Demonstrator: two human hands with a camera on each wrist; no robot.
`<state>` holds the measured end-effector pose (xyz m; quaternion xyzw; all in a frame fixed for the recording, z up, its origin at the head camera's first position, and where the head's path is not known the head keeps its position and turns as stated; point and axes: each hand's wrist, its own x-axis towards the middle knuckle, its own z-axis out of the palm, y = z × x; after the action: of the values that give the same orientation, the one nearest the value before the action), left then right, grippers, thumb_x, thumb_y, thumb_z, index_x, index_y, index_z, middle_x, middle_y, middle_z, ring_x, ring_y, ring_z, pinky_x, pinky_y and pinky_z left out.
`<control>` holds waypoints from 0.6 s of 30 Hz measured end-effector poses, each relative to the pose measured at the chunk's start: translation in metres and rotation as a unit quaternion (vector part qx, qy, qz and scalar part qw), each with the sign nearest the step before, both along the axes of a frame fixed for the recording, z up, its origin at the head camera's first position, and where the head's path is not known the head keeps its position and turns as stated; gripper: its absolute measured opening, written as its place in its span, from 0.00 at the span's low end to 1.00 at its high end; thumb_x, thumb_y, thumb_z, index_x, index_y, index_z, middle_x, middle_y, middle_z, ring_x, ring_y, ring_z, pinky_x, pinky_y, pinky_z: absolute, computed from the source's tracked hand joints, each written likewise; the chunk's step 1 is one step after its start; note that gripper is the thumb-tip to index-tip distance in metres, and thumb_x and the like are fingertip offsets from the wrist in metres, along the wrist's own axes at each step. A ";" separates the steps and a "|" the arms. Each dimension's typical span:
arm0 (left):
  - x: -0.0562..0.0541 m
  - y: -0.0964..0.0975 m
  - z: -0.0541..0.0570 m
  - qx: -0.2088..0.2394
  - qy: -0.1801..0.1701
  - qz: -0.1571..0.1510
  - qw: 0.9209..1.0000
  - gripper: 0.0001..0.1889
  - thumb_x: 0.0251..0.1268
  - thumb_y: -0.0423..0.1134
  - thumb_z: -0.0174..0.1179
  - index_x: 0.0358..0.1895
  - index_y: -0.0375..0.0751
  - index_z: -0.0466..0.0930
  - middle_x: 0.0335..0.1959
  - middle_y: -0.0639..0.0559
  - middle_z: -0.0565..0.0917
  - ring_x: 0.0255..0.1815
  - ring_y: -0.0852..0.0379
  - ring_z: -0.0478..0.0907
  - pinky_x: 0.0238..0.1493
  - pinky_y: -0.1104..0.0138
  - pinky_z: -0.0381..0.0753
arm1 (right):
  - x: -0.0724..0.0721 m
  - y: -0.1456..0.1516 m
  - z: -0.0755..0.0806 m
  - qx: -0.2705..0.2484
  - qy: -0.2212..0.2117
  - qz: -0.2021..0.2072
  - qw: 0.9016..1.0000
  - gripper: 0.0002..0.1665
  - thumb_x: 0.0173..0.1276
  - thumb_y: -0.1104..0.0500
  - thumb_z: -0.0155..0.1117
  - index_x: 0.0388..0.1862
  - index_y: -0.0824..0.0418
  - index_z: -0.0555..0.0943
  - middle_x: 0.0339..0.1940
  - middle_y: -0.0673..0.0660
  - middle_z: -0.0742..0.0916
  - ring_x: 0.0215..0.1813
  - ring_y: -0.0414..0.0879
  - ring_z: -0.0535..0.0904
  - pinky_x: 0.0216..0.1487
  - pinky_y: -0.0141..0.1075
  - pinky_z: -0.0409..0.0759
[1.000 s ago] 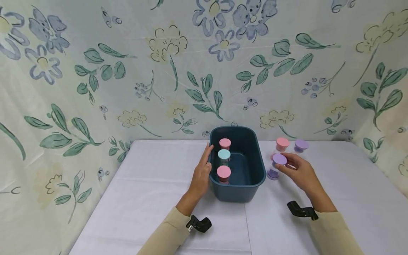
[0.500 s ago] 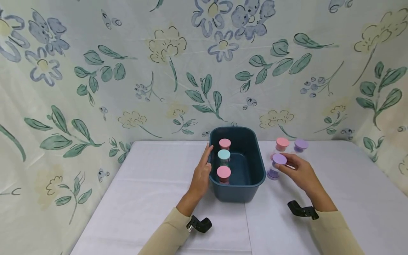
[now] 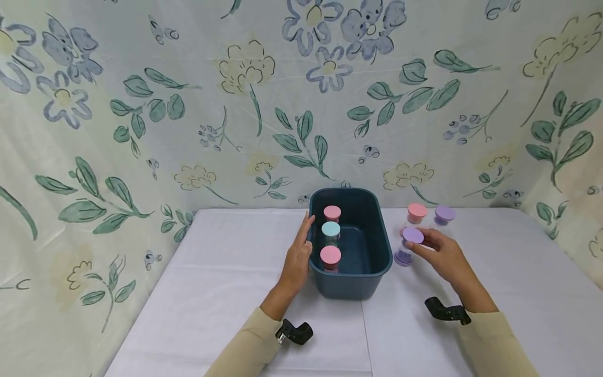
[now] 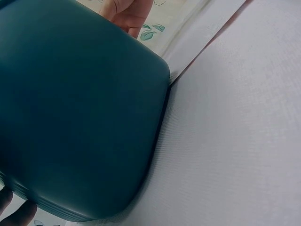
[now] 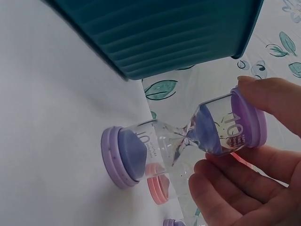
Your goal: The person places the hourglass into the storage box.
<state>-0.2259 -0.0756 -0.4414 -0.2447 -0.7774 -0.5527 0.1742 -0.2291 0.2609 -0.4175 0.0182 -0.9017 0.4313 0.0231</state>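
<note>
My right hand [image 3: 443, 254] pinches the upper cap of a purple hourglass [image 3: 413, 235] between thumb and fingers. In the right wrist view this hourglass [image 5: 134, 153] is upright with its base on the white cloth, and purple sand lies in both bulbs. Along the left side of a dark teal bin [image 3: 348, 287], my left hand [image 3: 294, 264] rests with its fingers extended against the wall. Inside the bin stand a pink hourglass [image 3: 332, 212] at the back, a mint-capped hourglass [image 3: 331, 229] in the middle and another pink hourglass [image 3: 331, 255] in front.
Behind the held hourglass stand a coral hourglass [image 3: 417, 211] and a second purple hourglass [image 3: 445, 214]. A white cloth [image 3: 221, 272] covers the table. A floral curtain [image 3: 292, 104] hangs along its back edge.
</note>
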 end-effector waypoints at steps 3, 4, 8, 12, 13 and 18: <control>0.000 0.000 0.001 -0.003 -0.005 0.004 1.000 0.29 0.74 0.42 0.29 0.77 0.47 0.50 0.79 0.52 0.47 0.78 0.55 0.45 0.72 0.47 0.52 | 0.001 0.000 0.001 0.005 -0.006 0.001 1.000 0.46 0.64 0.36 0.61 0.71 0.64 0.65 0.67 0.70 0.72 0.67 0.68 0.66 0.59 0.62 0.70; 0.000 0.000 0.001 -0.004 -0.006 0.005 1.000 0.29 0.74 0.42 0.29 0.77 0.47 0.50 0.79 0.52 0.47 0.78 0.54 0.45 0.72 0.47 0.52 | 0.001 0.000 0.001 0.006 -0.010 0.001 1.000 0.47 0.64 0.36 0.61 0.72 0.64 0.65 0.68 0.70 0.71 0.67 0.68 0.66 0.59 0.62 0.69; -0.001 0.001 0.000 -0.007 -0.013 0.010 1.000 0.29 0.74 0.44 0.28 0.77 0.48 0.50 0.79 0.51 0.48 0.78 0.55 0.45 0.72 0.47 0.51 | 0.002 -0.001 0.001 0.008 -0.021 -0.002 1.000 0.49 0.63 0.34 0.60 0.73 0.63 0.62 0.69 0.70 0.70 0.68 0.68 0.65 0.59 0.63 0.69; -0.001 0.001 -0.001 -0.007 -0.013 0.010 1.000 0.28 0.75 0.44 0.28 0.77 0.49 0.50 0.79 0.50 0.48 0.78 0.55 0.45 0.72 0.47 0.52 | 0.002 -0.002 0.001 0.003 -0.027 -0.003 1.000 0.50 0.63 0.34 0.59 0.74 0.63 0.61 0.69 0.71 0.70 0.67 0.68 0.66 0.59 0.62 0.69; -0.001 0.001 -0.001 -0.007 -0.014 0.009 1.000 0.28 0.75 0.44 0.28 0.77 0.50 0.50 0.79 0.50 0.48 0.78 0.55 0.45 0.72 0.47 0.52 | 0.002 -0.002 0.001 0.001 -0.028 -0.003 1.000 0.50 0.63 0.34 0.59 0.74 0.63 0.61 0.69 0.71 0.70 0.67 0.68 0.66 0.59 0.61 0.70; -0.001 0.001 0.000 -0.008 -0.017 0.010 1.000 0.28 0.75 0.46 0.28 0.77 0.51 0.50 0.79 0.51 0.47 0.78 0.56 0.45 0.72 0.47 0.52 | 0.001 -0.002 0.000 -0.016 -0.027 -0.001 1.000 0.50 0.64 0.35 0.60 0.74 0.63 0.61 0.68 0.71 0.71 0.66 0.67 0.69 0.59 0.58 0.70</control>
<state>-0.2267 -0.0749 -0.4415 -0.2290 -0.7871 -0.5487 0.1644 -0.2285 0.2592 -0.4171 0.0051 -0.8950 0.4461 -0.0002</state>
